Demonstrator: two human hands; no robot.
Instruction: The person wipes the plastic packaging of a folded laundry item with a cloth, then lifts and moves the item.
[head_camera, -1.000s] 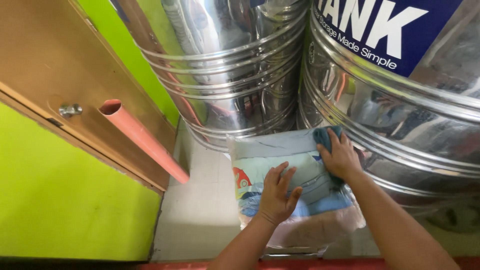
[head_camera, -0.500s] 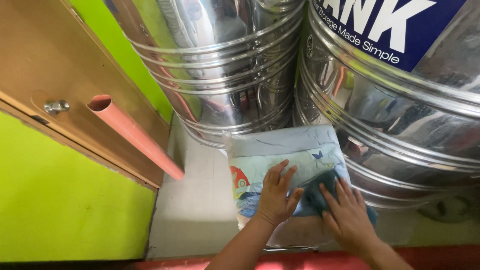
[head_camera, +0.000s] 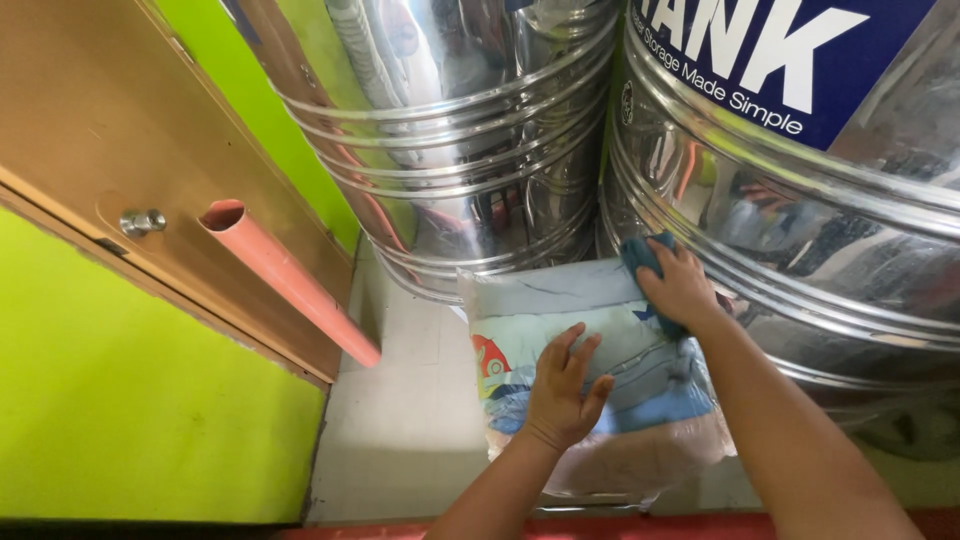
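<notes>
We see two bare hands low in the middle of the frame. The left hand (head_camera: 562, 395) lies flat on a clear bag (head_camera: 590, 380). Its fingers are spread wide and press down on the plastic. They do not curl around anything.

The bag is full of folded cloth in pale blue, with a bit of red on its left side. It sits on the light floor (head_camera: 400, 420), low and in the middle of the frame, touching the bottoms of the two tanks.

The right hand (head_camera: 680, 288) is up at the far right corner of the bag, close to the right tank (head_camera: 800, 200). Its fingers are bent down over a dark teal rag (head_camera: 641, 254). The rag is pressed onto the top of the bag, and a bit of it pokes out past the fingertips.

The left tank (head_camera: 450, 130) is shiny and fills the upper middle of the frame. The right tank fills the upper right and has a blue label (head_camera: 780, 50).

On the left we see a brown door (head_camera: 120, 130) with a small metal knob (head_camera: 141, 221). A pink pipe (head_camera: 290, 285) leans across it, slanting down to the floor. The wall (head_camera: 130, 400) at lower left is bright green.
</notes>
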